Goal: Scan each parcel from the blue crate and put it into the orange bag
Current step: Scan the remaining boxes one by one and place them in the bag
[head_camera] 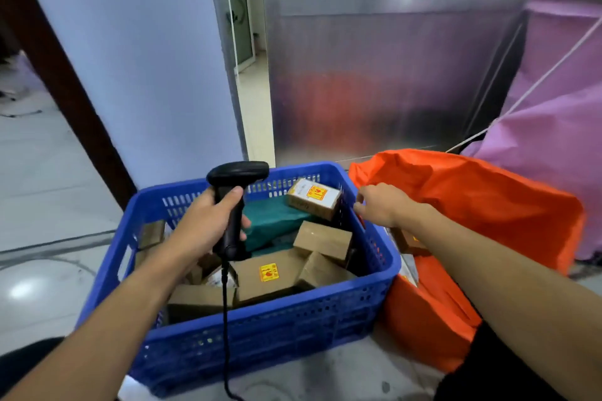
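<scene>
Inside blue crate, parcels bear yellow-red stickers.

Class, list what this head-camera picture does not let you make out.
All head view.
Lower parcels in the blue crate: covered by upper parcels and the left hand with the scanner.
Orange bag contents: hidden by its folds and the right arm.
Scanner cable's end: cut off by the bottom edge.
Right hand fingers: blurred; grip unclear.
Label print: too small.
</scene>
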Tool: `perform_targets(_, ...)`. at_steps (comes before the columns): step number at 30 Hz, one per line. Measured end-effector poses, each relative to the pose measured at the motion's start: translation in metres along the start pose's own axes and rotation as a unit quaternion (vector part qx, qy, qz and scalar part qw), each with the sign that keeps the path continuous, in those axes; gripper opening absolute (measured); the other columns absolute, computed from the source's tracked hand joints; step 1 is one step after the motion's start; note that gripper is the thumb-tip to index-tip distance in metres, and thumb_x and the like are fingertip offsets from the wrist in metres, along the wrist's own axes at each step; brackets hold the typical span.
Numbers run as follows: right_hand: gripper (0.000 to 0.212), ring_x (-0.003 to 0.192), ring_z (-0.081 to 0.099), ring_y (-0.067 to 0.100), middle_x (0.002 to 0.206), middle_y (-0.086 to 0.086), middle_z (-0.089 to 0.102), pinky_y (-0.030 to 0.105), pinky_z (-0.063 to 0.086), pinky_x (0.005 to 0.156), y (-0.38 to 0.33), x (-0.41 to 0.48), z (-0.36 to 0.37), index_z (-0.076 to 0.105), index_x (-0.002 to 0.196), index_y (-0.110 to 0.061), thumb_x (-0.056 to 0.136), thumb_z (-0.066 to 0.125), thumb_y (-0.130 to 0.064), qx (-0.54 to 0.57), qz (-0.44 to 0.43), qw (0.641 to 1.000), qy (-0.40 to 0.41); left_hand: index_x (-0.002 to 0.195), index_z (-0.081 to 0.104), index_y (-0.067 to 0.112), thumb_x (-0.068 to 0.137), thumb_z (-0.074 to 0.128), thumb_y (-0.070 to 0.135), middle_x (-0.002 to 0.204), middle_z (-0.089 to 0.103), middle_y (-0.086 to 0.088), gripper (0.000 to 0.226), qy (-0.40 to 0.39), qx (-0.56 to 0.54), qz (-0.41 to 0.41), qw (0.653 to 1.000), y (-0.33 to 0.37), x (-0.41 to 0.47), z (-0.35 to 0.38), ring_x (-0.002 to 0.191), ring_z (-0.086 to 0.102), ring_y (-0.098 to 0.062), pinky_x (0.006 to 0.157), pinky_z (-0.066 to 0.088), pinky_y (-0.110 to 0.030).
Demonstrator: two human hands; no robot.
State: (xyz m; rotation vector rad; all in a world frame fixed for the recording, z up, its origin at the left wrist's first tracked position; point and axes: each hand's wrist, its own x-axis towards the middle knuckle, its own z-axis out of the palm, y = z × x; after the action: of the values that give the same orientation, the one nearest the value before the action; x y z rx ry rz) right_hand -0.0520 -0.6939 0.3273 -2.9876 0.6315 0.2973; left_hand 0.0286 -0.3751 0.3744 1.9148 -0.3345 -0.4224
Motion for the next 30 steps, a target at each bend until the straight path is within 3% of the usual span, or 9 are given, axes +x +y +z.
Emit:
perform_targets(2, 0.03, 0.105, 0.065, 0.034, 0.115, 0.01, 0.072, 0.039, 0.053, 0.086, -0.012, 0.001, 0.009, 0.068, 0.113, -0.018, 0.098, 0.052, -0.038, -0.023, -0.019, 0.999, -0.012, 0.116, 0.058, 0.01, 0.108, 0.054, 0.037, 0.078, 0.078, -0.011, 0.029, 0.008, 0.033, 0.009, 0.999, -0.007, 0.003, -0.008, 0.064, 0.073, -0.028, 0.077, 0.06, -0.047)
perform_targets(6, 0.033, 0.1, 0.061, 0.034, 0.119, 0.014, 0.069, 0.036, 0.047, 0.079, -0.046, 0.02, 0.008, 0.065, 0.116, -0.015, 0.1, 0.051, -0.04, -0.008, -0.048, 0.999, 0.007, 0.107, 0.058, 0.015, 0.106, 0.057, 0.034, 0.081, 0.078, -0.014, 0.019, 0.017, 0.009, 0.034, 0.999, 0.001, 0.011, -0.023, 0.064, 0.071, -0.031, 0.078, 0.061, -0.057)
perform_targets(11, 0.034, 0.109, 0.062, 0.03, 0.119, 0.01, 0.068, 0.03, 0.036, 0.066, -0.071, 0.037, 0.027, 0.071, 0.115, -0.016, 0.102, 0.05, -0.039, -0.056, -0.08, 0.994, -0.043, 0.11, 0.058, 0.022, 0.105, 0.059, 0.039, 0.075, 0.079, -0.002, 0.018, 0.019, 0.061, 0.031, 0.997, -0.008, 0.017, -0.042, 0.062, 0.076, -0.022, 0.074, 0.064, -0.048)
perform_targets(15, 0.037, 0.108, 0.063, 0.031, 0.121, 0.013, 0.069, 0.031, 0.044, 0.079, -0.072, 0.055, 0.039, 0.069, 0.118, -0.012, 0.101, 0.052, -0.04, -0.077, -0.062, 0.992, -0.077, 0.116, 0.059, 0.019, 0.104, 0.059, 0.04, 0.08, 0.08, -0.004, 0.024, -0.001, 0.072, 0.023, 0.997, -0.008, 0.018, -0.052, 0.07, 0.078, -0.027, 0.073, 0.065, -0.047)
perform_targets(20, 0.053, 0.121, 0.059, 0.031, 0.138, 0.012, 0.06, 0.037, 0.049, 0.096, -0.066, 0.072, 0.058, 0.053, 0.135, -0.012, 0.097, 0.06, -0.048, -0.078, -0.038, 0.99, -0.113, 0.111, 0.058, 0.022, 0.104, 0.06, 0.04, 0.081, 0.08, -0.007, 0.019, -0.008, 0.068, 0.008, 0.998, -0.014, 0.019, -0.059, 0.072, 0.078, -0.028, 0.079, 0.065, -0.051)
perform_targets(26, 0.086, 0.129, 0.055, 0.031, 0.146, 0.012, 0.053, 0.041, 0.047, 0.103, -0.054, 0.088, 0.08, 0.036, 0.15, -0.011, 0.086, 0.07, -0.057, -0.074, -0.013, 0.988, -0.131, 0.112, 0.06, 0.021, 0.105, 0.059, 0.039, 0.086, 0.08, -0.009, 0.019, 0.005, 0.049, 0.0, 0.999, -0.011, 0.019, -0.066, 0.077, 0.079, -0.03, 0.082, 0.065, -0.048)
perform_targets(30, 0.096, 0.132, 0.052, 0.03, 0.151, 0.011, 0.046, 0.04, 0.047, 0.104, -0.044, 0.089, 0.093, 0.027, 0.156, -0.012, 0.083, 0.075, -0.053, -0.084, 0.004, 0.982, -0.168, 0.113, 0.06, 0.022, 0.105, 0.058, 0.039, 0.085, 0.08, -0.008, 0.019, 0.009, 0.043, -0.004, 0.999, -0.011, 0.02, -0.067, 0.076, 0.079, -0.03, 0.081, 0.065, -0.048)
